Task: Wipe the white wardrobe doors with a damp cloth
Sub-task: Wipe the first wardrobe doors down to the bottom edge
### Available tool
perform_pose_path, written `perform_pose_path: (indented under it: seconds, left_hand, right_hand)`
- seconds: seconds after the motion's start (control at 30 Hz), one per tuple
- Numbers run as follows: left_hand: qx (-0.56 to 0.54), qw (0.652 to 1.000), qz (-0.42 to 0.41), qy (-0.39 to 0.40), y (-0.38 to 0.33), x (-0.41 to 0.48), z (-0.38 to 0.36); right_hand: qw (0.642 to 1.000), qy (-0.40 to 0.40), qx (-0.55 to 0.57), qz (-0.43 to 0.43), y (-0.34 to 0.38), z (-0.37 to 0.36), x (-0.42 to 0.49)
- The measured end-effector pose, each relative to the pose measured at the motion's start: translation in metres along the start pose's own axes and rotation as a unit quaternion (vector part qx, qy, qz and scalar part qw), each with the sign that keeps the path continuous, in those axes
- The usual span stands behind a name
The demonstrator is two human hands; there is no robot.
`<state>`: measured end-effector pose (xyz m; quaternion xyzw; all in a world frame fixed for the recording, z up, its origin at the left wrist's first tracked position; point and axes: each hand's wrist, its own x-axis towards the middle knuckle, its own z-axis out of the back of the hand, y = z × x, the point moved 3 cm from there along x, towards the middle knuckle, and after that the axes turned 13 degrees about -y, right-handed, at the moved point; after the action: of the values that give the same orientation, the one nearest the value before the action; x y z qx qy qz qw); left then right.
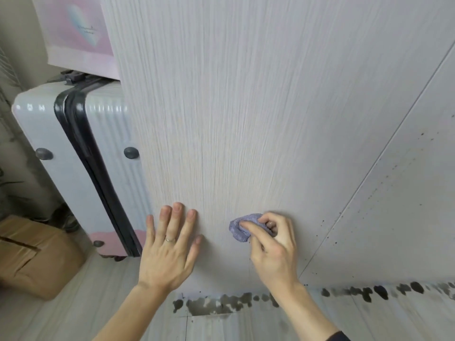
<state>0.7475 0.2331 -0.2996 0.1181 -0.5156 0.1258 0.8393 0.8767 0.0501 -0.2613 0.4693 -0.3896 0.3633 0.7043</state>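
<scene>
Left: a pale ribbed suitcase (73,156) stands upright, with a black zip band and dark round studs. Above it, far left: a pink package (78,33) printed with a heart. Near left: a brown cardboard box (37,254) on the pale plank floor (98,303). Dark blotches (221,305) line the floor's far edge.

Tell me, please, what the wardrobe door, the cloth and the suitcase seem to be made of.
The wardrobe door looks like laminated board, matt whitish, with fine vertical grain lines, perhaps printed. The cloth is soft textile, maybe microfibre, bluish purple; it bunches in the right hand. The suitcase seems hard plastic, pale and glossy: ribs and bright reflections show.
</scene>
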Motion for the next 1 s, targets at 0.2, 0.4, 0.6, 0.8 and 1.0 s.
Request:
perform_pose_path:
  seconds: [0.2,0.4,0.6,0.8,1.0]
  left_hand:
    - [-0.012,0.999,0.046,0.014,-0.013,-0.019,-0.005]
    - [0.005,0.998,0.049,0.028,-0.014,-0.019,0.001]
    - [-0.009,0.986,0.156,0.057,-0.023,-0.032,0.010]
    - [-0.119,0.888,0.433,0.096,-0.014,-0.077,0.021]
    - [-0.164,0.830,0.511,0.150,-0.022,-0.077,0.015]
  right_hand:
    - [0.998,-0.061,0.012,-0.031,0.011,0.018,0.042]
    - [0.993,-0.110,0.040,-0.025,0.011,0.018,0.062]
    - [0.994,-0.072,0.058,0.065,-0.009,0.005,0.030]
    - [0.973,0.035,-0.051,0.223,-0.042,-0.023,-0.063]
    - [0.991,0.055,-0.045,0.116,-0.045,-0.001,-0.055]
